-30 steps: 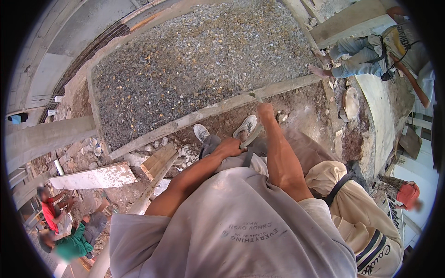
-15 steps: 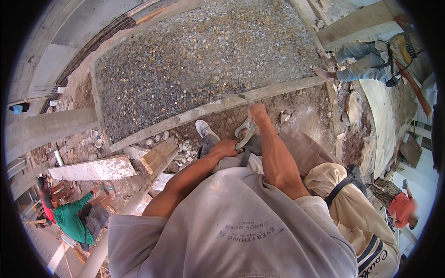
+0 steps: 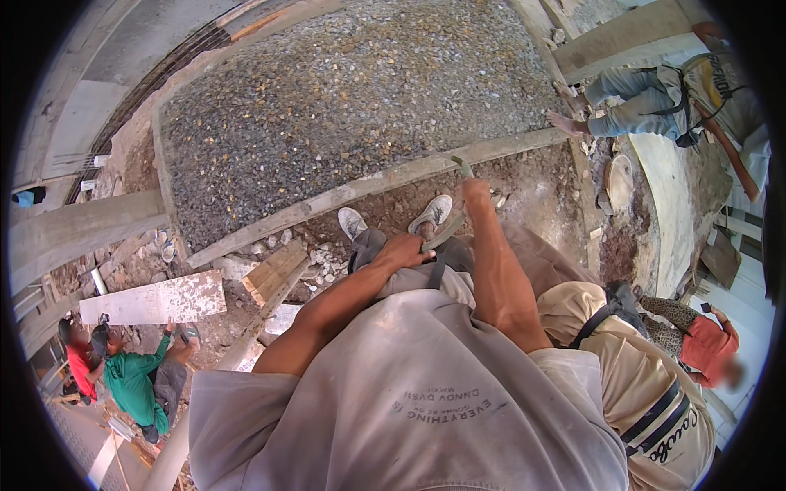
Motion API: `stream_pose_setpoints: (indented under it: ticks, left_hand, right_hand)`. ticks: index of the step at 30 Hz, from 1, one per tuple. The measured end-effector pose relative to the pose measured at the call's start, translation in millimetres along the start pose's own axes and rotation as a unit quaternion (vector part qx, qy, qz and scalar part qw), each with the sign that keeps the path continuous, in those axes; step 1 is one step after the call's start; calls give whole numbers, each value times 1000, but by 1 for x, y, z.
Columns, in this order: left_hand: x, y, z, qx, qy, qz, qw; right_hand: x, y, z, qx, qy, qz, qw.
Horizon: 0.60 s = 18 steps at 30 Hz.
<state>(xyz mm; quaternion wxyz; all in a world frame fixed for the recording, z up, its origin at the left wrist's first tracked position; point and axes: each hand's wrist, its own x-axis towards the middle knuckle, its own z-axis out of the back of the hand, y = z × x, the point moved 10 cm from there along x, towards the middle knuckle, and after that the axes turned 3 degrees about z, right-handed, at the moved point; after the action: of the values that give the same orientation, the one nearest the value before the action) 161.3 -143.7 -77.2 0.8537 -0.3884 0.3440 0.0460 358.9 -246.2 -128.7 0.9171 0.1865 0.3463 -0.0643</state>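
A long greyish-green strip [image 3: 448,234], probably a strap or flat hose, runs in a curve between my two hands in front of my waist. My right hand [image 3: 475,193] is closed round it, and its free end sticks up past the fist toward the gravel bed. Close to my belly, my left hand [image 3: 404,250] is curled at the lower end of the strip; part of its grip is hidden. My grey shirt [image 3: 393,393] fills the lower middle. Beyond my hands stand my light shoes [image 3: 431,213] on rubble-strewn soil.
A wooden board [image 3: 368,191] edges the gravel bed [image 3: 352,98] ahead. Timber pieces [image 3: 276,272] and a white-spotted plank [image 3: 155,299] lie left. A barefoot person [image 3: 639,102] is at the far right, beside a round lid-like disc [image 3: 620,184]. Someone in beige [image 3: 630,368] is close on my right; others are farther off.
My right hand has moved a little right and away from my left hand. The strip's free end, which trailed left, now points up. On the left, the people in green and red have shifted.
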Motion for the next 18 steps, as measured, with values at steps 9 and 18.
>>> stream_pose_setpoints:
  ticks: [9,18]
  left_hand:
    - [-5,6,4,-16,-36,16,999]
    - [-35,21,-4,-55,4,74,996]
  right_hand:
    - [-27,20,12,18,31,46,998]
    - [-60,104,-54,-346,-14,396,850]
